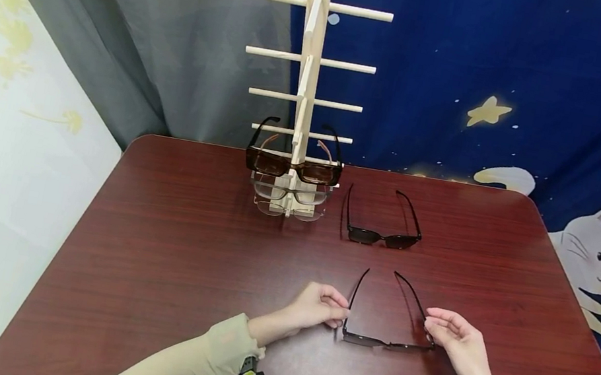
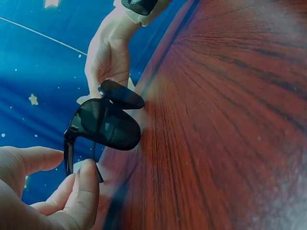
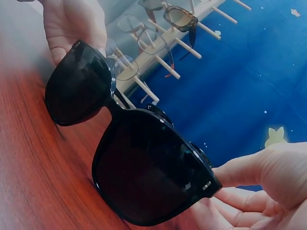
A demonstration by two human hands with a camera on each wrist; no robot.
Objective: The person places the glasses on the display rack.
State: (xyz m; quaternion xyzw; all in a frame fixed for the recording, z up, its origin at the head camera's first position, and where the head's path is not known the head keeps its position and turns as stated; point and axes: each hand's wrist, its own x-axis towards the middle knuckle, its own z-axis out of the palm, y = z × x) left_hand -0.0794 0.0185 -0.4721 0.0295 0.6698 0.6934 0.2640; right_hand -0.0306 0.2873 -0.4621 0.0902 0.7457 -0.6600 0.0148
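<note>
A pair of black sunglasses (image 1: pixel 362 340) is held near the table's front, arms unfolded and pointing away, lenses toward me. My left hand (image 1: pixel 318 306) pinches its left arm close to the hinge. On the other side my right hand (image 1: pixel 457 341) pinches the right arm near the frame's corner. Up close in the right wrist view, the dark lens (image 3: pixel 144 165) is large beside the right thumb and fingers. The left wrist view shows the frame (image 2: pixel 108 125) edge-on, low over the wood.
Behind stands a pale wooden rack (image 1: pixel 308 75) with crossbars. Brown-tinted sunglasses (image 1: pixel 316 173) and clear-lensed glasses (image 1: pixel 307 198) sit on its lower levels. A second pair of black sunglasses (image 1: pixel 364 236) lies unfolded on the dark red table (image 1: pixel 175 246), right of the rack.
</note>
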